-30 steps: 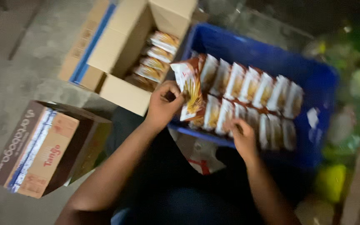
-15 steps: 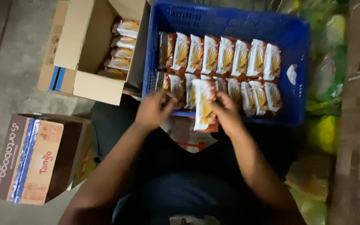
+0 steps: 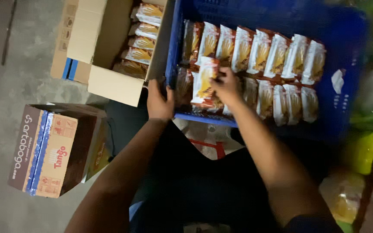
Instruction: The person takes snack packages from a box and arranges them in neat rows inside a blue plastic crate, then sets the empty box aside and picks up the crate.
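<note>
Blue crate (image 3: 346, 112), right hand (image 3: 225, 86) seemingly gripping packet (image 3: 203, 84)

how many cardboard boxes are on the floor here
2. An open box holding snack packets sits left of the blue crate; a closed printed box lies nearer, by the left arm. Others may be out of view.

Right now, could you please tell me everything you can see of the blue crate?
The blue crate is a rectangular plastic bin with perforated walls, lying open-topped on the floor. Two rows of upright snack packets fill it. The left hand grips its near corner; the right hand sets a packet inside. An open cardboard box adjoins it.
</note>
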